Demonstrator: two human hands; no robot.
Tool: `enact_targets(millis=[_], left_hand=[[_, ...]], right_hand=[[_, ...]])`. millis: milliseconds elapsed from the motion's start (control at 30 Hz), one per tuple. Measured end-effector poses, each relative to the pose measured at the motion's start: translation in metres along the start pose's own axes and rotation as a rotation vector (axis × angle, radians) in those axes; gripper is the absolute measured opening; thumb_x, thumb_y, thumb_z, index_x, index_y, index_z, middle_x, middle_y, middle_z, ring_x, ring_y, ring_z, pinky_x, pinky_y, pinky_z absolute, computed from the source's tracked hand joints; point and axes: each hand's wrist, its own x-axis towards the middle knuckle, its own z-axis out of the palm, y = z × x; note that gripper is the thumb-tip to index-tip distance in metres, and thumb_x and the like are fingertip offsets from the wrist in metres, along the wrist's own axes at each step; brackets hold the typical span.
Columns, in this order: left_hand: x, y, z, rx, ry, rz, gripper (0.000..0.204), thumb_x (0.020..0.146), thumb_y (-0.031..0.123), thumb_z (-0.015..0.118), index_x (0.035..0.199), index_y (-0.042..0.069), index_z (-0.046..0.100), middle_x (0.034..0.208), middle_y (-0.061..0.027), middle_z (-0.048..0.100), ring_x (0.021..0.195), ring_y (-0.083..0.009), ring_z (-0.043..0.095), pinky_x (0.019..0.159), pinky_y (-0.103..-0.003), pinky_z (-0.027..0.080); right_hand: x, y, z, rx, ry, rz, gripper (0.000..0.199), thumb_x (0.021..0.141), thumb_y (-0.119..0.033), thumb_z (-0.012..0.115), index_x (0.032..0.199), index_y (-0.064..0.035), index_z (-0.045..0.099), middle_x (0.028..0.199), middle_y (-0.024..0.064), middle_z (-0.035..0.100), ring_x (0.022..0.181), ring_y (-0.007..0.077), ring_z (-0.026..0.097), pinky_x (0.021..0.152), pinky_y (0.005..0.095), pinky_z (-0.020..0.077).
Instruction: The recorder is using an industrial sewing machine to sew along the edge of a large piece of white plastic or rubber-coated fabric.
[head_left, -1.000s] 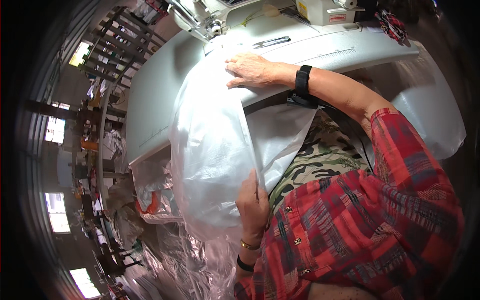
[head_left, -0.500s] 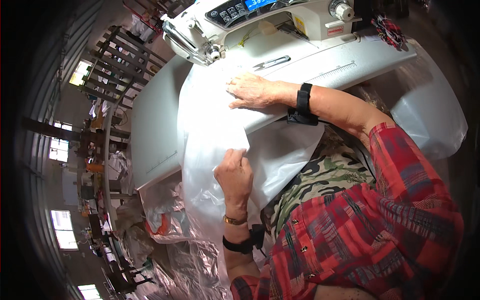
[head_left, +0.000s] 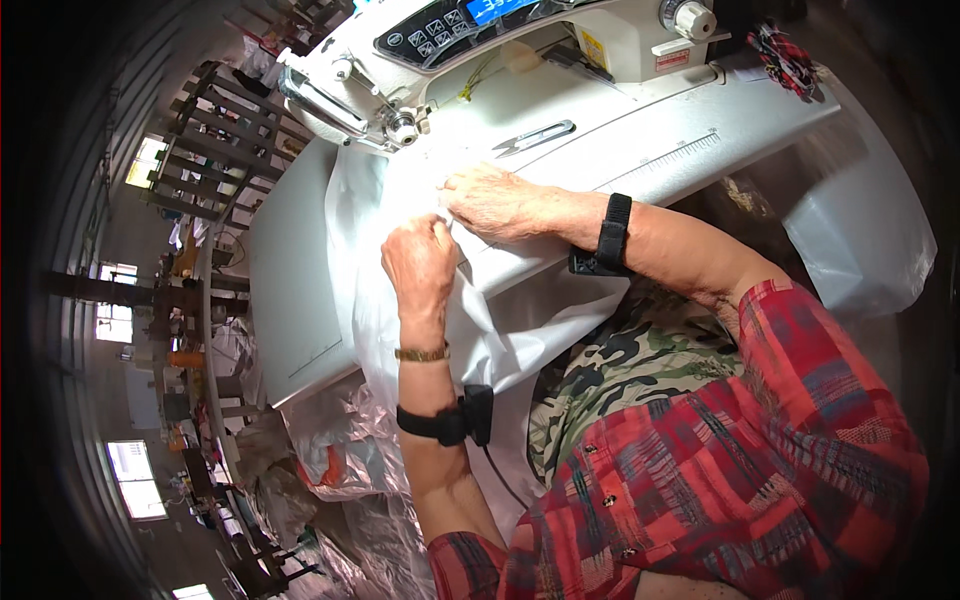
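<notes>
A thin white, slightly see-through plastic sheet (head_left: 365,310) lies over the sewing machine's bed and hangs down its front edge in folds. My left hand (head_left: 420,262) is closed on the sheet, fingers curled under, just in front of the machine's needle area. Close beside it on the right, my right hand (head_left: 492,203) has its fingers bent together on the sheet, and their tips are partly lost in the glare. Behind both hands stands the white sewing machine (head_left: 365,110), its needle hidden by bright lamp light.
Thread snips (head_left: 537,137) lie on the machine bed behind my right hand. A bundle of plaid cloth (head_left: 782,62) sits at the far right of the table (head_left: 290,300). Clear plastic (head_left: 860,220) hangs at the right edge, and crumpled plastic (head_left: 360,480) is piled below left.
My left hand has moved up and away from me, drawing the sheet's near part toward my right hand. The right hand has shifted slightly lower in the picture. The whole view has tilted a little.
</notes>
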Motion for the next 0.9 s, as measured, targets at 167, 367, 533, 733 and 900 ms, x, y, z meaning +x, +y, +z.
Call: enact_targets(millis=[167,367,533,733,900], left_hand=[[0.013,0.001,0.001,-0.146,0.006,-0.155,0.026,0.081,0.013,0.052,0.086,-0.001,0.073,0.074,-0.0253,0.064,0.071,-0.0387,0.065,0.070,-0.043,0.051],[-0.065,0.035,-0.036,-0.598,0.220,-0.144,0.029,0.095,0.010,0.052,0.117,-0.005,0.062,0.097,-0.0154,0.069,0.083,-0.0213,0.065,0.075,-0.033,0.051],[-0.209,0.043,-0.066,-0.895,-0.049,-0.479,0.026,0.096,0.010,0.056,0.115,-0.006,0.062,0.099,-0.0103,0.069,0.090,-0.0152,0.064,0.077,-0.028,0.051],[-0.357,0.008,0.008,-0.387,-0.292,-0.554,0.026,0.095,0.016,0.058,0.112,-0.003,0.065,0.102,-0.0119,0.070,0.092,-0.0169,0.065,0.080,-0.031,0.051],[-0.409,-0.047,0.107,-0.664,-0.292,-0.883,0.050,0.098,0.038,0.048,0.126,-0.003,0.057,0.117,-0.0262,0.062,0.116,-0.0334,0.058,0.098,-0.036,0.042]], right_hand=[[0.001,-0.005,-0.006,0.099,0.089,-0.009,0.016,0.086,-0.010,0.053,0.098,-0.0009,0.058,0.096,0.0159,0.057,0.097,0.0313,0.055,0.087,0.0412,0.0429],[0.007,-0.005,-0.008,0.093,-0.166,0.099,0.027,0.086,-0.010,0.053,0.110,0.0036,0.055,0.106,0.0206,0.058,0.101,0.0342,0.057,0.088,0.0447,0.0445],[-0.034,-0.025,-0.025,0.255,0.214,-0.003,0.036,0.089,-0.010,0.053,0.121,0.0073,0.053,0.109,0.0245,0.062,0.096,0.0388,0.061,0.088,0.0421,0.0482],[-0.140,-0.079,-0.007,0.630,0.211,0.101,0.032,0.090,-0.010,0.060,0.119,0.0016,0.056,0.112,0.0177,0.061,0.108,0.0318,0.060,0.093,0.0357,0.0464],[-0.135,-0.084,0.036,0.861,-0.105,0.360,0.078,0.086,-0.042,0.068,0.141,0.0043,0.037,0.140,0.0238,0.044,0.132,0.0329,0.041,0.109,0.0398,0.0342]])
